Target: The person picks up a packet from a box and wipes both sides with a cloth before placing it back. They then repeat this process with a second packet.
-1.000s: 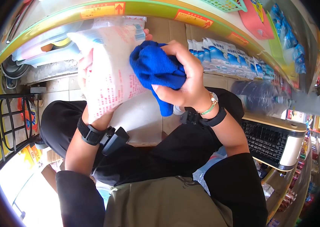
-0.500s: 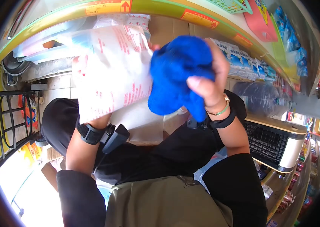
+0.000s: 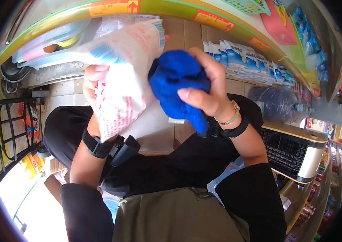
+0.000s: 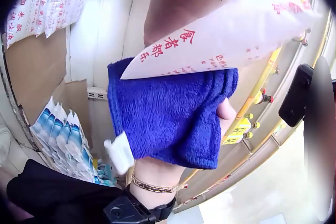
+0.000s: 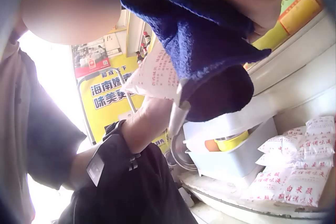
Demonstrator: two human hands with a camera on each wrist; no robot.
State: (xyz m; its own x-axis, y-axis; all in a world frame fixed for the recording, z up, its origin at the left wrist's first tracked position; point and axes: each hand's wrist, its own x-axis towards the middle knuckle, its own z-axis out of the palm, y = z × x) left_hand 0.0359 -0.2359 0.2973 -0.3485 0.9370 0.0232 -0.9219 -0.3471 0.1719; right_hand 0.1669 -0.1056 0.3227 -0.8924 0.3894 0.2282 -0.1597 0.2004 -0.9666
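In the head view my left hand [image 3: 92, 80] holds a white plastic pouch [image 3: 128, 86] with red print and a blue patch near its top. The thumb lies along the pouch's left edge, and fingertips show past its upper right edge; the palm is hidden behind it. My right hand [image 3: 209, 90] grips a bunched blue cloth [image 3: 177, 80], thumb in front, close by the pouch's right side. From the left wrist, the cloth [image 4: 163, 113] spreads out under the pouch [image 4: 210, 50], with a white tag [image 4: 121, 153] at its corner.
Similar red-printed pouches [image 5: 302, 174] lie on the low shelf beside a plastic bin [image 5: 226, 161]. Blue-and-white packets [image 3: 237, 58] stand in a row at the back right. A large clear bottle [image 3: 278, 105] and a heater-like box [image 3: 290, 151] are to the right, a black rack [image 3: 11, 129] left.
The cloth in my right hand swung right, away from the pouch, then came back left beside it. My left hand has turned and tilted the pouch, whose blue patch now faces up.
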